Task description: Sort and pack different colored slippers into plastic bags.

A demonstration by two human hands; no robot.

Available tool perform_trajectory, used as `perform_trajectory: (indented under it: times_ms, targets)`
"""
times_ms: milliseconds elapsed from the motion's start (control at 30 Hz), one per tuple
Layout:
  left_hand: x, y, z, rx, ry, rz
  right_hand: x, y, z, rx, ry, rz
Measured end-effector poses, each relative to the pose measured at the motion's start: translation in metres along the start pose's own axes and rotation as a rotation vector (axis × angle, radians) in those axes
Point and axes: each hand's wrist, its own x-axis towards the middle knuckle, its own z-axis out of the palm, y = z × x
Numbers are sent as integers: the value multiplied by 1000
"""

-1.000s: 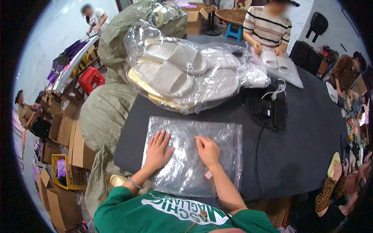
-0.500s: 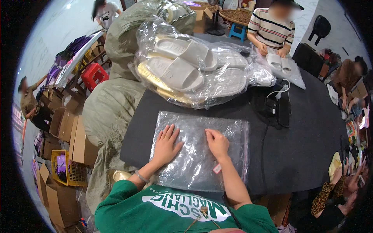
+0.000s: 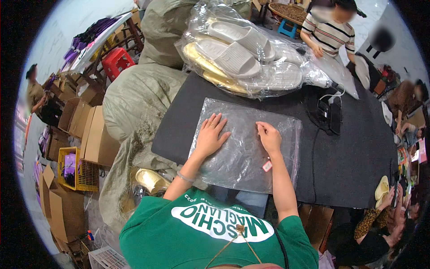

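Observation:
A clear plastic bag lies flat on the dark table in front of me. My left hand rests palm down on its left half, open, fingers spread. Over the right half, my right hand is closed, thumb against the index finger and the others curled. Anything in that pinch is too small to make out. A small red-and-white tag shows beside my right wrist; I cannot tell what it is attached to. Beyond my hands sits a big clear sack of slippers, grey ones over yellow ones.
A black device with a white cable stands at the table's right. Across the table, a person in a striped shirt handles a plastic bag. Bulky green sacks crowd the left edge, with cardboard boxes beyond. A gold slipper lies below them.
The view has shifted, so the table appears higher and further right. My hands keep nearly the same poses on the bag. The person opposite has moved one hand out to the right.

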Motion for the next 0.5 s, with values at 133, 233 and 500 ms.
perform_trajectory:
  times_ms: [133, 233, 500]
  targets:
    - [-4, -3, -3, -27, 12, -32, -2, -5, 1, 19, 3, -11]
    - [-4, -5, 2, -25, 31, 23, -3, -5, -1, 22, 2, -37]
    - [-3, -7, 4, -10, 15, 41, 0, 1, 0, 59, 14, -64]
